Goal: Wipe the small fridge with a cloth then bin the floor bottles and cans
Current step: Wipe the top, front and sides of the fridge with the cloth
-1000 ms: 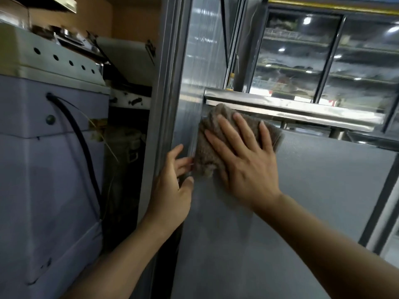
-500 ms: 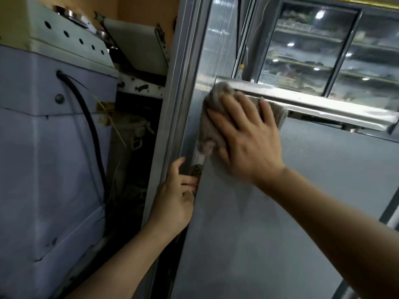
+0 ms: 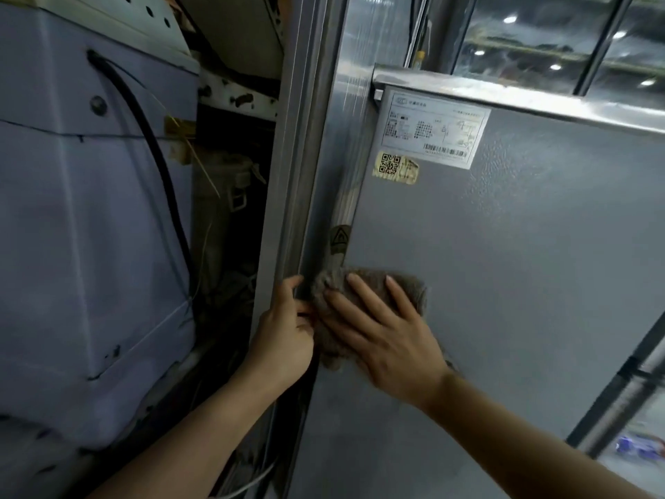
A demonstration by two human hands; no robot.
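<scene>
The small fridge's grey side panel (image 3: 521,268) fills the right half of the view, with a white rating label (image 3: 433,129) and a yellow QR sticker (image 3: 397,168) near its top. My right hand (image 3: 388,336) presses a brown-grey cloth (image 3: 406,286) flat against the panel with straight, spread fingers. My left hand (image 3: 286,336) rests on the fridge's left corner edge beside the cloth, with its fingertips touching the edge and the cloth's side. At the bottom right something blue (image 3: 637,446), perhaps a bottle or can, lies on the floor; it is blurred.
A pale blue-grey appliance (image 3: 82,228) with a black cable (image 3: 151,156) stands at the left. Between it and the fridge runs a dark narrow gap (image 3: 230,246) with wires and clutter. A glass-fronted display cabinet (image 3: 539,34) rises behind the fridge's metal top rim (image 3: 503,93).
My right hand has slid the cloth down the panel from just under the top rim to mid-height, uncovering the label and sticker. The left hand has stayed on the corner edge.
</scene>
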